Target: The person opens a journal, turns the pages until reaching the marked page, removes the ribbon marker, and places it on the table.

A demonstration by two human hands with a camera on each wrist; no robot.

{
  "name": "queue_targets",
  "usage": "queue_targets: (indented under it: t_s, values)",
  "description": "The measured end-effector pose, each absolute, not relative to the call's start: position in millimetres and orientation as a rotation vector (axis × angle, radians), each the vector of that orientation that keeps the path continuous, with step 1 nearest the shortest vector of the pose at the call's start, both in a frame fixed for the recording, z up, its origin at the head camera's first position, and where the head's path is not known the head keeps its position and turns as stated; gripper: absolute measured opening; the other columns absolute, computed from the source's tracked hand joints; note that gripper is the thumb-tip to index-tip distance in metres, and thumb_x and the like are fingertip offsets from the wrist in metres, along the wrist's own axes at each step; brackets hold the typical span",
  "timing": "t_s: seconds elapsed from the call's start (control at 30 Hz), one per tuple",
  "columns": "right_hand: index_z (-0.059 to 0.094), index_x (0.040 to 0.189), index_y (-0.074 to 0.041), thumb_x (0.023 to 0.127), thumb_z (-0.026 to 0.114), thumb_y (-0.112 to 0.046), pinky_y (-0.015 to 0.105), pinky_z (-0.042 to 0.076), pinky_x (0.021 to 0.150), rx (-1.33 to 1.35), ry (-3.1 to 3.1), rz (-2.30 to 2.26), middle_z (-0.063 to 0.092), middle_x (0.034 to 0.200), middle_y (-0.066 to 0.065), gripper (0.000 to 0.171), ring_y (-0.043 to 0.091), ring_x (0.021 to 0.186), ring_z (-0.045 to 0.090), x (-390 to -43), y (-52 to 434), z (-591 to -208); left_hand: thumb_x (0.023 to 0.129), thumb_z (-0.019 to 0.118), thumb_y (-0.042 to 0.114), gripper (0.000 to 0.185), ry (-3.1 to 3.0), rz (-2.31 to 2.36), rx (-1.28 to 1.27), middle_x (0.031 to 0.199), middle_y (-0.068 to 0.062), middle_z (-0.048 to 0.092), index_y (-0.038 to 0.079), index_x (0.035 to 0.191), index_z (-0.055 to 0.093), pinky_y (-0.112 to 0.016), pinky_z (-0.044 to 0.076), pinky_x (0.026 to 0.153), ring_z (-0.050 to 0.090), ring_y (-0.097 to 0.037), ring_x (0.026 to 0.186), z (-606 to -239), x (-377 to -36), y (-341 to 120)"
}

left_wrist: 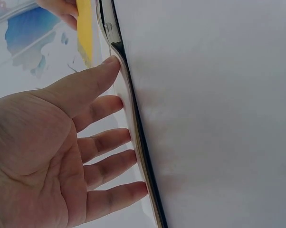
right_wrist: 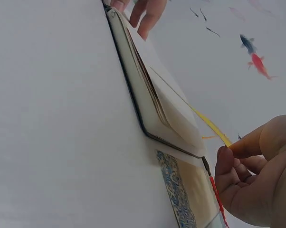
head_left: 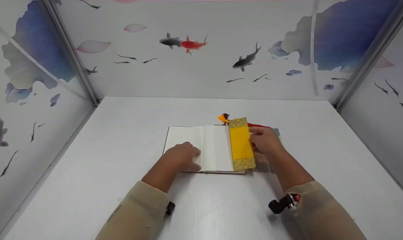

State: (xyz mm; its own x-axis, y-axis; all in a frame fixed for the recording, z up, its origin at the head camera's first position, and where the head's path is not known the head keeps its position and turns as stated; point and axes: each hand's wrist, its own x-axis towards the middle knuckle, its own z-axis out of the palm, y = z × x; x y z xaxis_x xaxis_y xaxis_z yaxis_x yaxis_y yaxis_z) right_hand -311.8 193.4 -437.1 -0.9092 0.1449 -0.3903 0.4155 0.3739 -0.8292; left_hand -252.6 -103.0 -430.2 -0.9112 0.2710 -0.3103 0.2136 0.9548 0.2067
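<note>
Bkgd you're facing: printed white walls (head_left: 201, 80).
Past the white tbl (head_left: 131, 126), you're seeing a red fish (head_left: 194, 44) touching a grey fish (head_left: 170, 41), w/ a dark fish (head_left: 246, 61) showing to their R. Blue leaf prints (head_left: 351, 36) are showing upper L & R, pink petals (head_left: 94, 46) are showing upper L, & metal posts (head_left: 69, 50) are framing both sides.

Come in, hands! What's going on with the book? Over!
Left hand on open notebook. Right hand pinching yellow bookmark at notebook's right edge. Patterned strip lies alongside, seemingly not blocking.
</note>
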Motion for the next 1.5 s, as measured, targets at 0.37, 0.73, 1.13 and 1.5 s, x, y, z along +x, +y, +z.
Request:
queue_targets:
  t_s: [0.37,0.73,1.13,1.5]
  values:
    - [0.048,0.162,-0.019,0.108,0.057,-0.020,0.029,0.061,0.094,0.549,2.376,-1.600,0.056,0.154,0.012,0.054,0.029,0.119,0.061,-318.0,248.5,-431.3,0.098,0.077,0.041,0.065,2.774,0.229,0.355,0.163,-0.006,0.053,0.022,0.156,0.058,-0.048,0.042,0.126,0.051,-0.028,0.151,-430.1,-252.2,-103.9]
    - [0.041,0.166,-0.021,0.108,0.051,-0.015,0.029,0.059,0.101,0.775,2.355,-1.528,0.037,0.172,0.014,0.059,0.032,0.130,0.053,-318.6,316.9,-436.7,0.098,0.077,0.042,0.063,2.780,0.217,0.381,0.161,-0.007,0.054,0.021,0.155,0.059,-0.047,0.044,0.124,0.052,-0.029,0.149,-428.8,-253.1,-104.5]
    - [0.039,0.167,-0.016,0.108,0.047,-0.016,0.027,0.058,0.090,0.783,2.414,-1.388,0.035,0.172,0.021,0.060,0.029,0.122,0.053,-313.5,354.3,-446.5,0.098,0.077,0.044,0.065,2.771,0.207,0.373,0.163,-0.006,0.053,0.023,0.156,0.058,-0.049,0.043,0.125,0.051,-0.029,0.151,-433.9,-255.5,-103.1]
    - [0.041,0.165,-0.011,0.104,0.048,-0.011,0.027,0.061,0.086,0.759,2.484,-1.295,0.039,0.166,0.027,0.062,0.032,0.111,0.060,-308.2,363.4,-450.0,0.098,0.075,0.045,0.066,2.765,0.186,0.386,0.165,-0.005,0.051,0.023,0.157,0.057,-0.049,0.041,0.126,0.049,-0.028,0.153,-435.5,-256.9,-103.8]
